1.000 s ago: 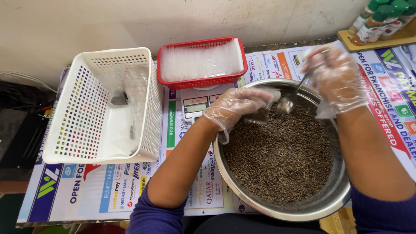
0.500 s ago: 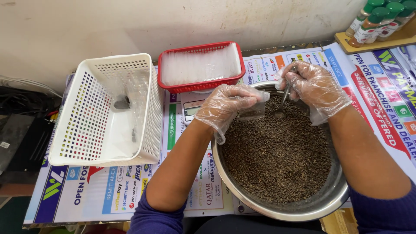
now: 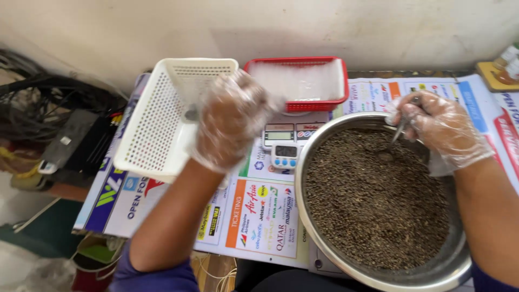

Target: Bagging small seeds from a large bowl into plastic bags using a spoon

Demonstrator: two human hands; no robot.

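A grey-screened scale (image 3: 279,135), a small white timer (image 3: 284,157), perhaps, on a multicoloured printed banner (image 3: 254,216).

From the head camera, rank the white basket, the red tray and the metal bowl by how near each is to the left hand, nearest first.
1. White basket: right under the left hand, overlapping it at its right side.
2. Red tray: just right of the hand, toward the wall.
3. Metal bowl: farther right and nearer the person, filled with dark seeds.

A small packing workshop: digital scale (image 3: 279,135), seed-filled steel bowl (image 3: 432,273), baskets (image 3: 157,116).
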